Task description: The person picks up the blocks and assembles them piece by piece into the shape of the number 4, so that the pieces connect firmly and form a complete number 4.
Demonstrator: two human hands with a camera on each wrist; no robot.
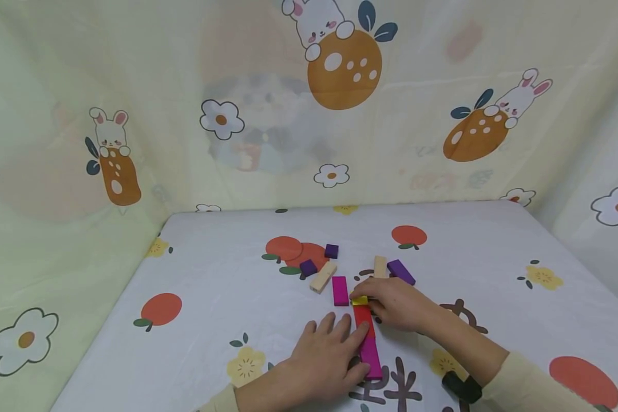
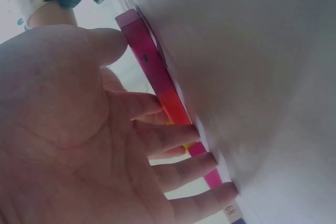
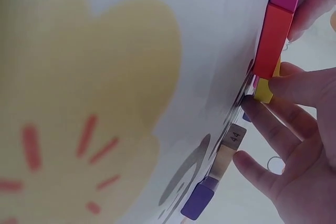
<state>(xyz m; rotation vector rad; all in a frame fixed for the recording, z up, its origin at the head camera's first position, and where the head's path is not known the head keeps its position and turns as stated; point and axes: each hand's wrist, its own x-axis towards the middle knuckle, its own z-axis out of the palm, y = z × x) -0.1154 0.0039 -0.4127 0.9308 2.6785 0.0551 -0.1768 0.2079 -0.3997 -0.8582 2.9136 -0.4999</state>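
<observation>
In the head view a magenta block (image 1: 372, 361) and a red block (image 1: 363, 321) lie end to end in a line. My left hand (image 1: 323, 356) is spread flat beside them, its thumb and index fingertip touching their edge. At the red block's far end, my right hand (image 1: 397, 301) pinches a yellow block (image 1: 359, 300) between thumb and fingers. The right wrist view shows that yellow block (image 3: 264, 90) against the red block (image 3: 273, 40), partly hidden by the thumb. Another magenta block (image 1: 340, 290) lies just left of the yellow one.
Beyond the hands lie a plain wooden block (image 1: 323, 277), two dark purple blocks, one of them a small cube (image 1: 332, 251), another wooden block (image 1: 380, 266) and a longer purple block (image 1: 401, 272). A printed cloth (image 1: 211, 263) covers the table; a patterned curtain (image 1: 268, 189) hangs behind.
</observation>
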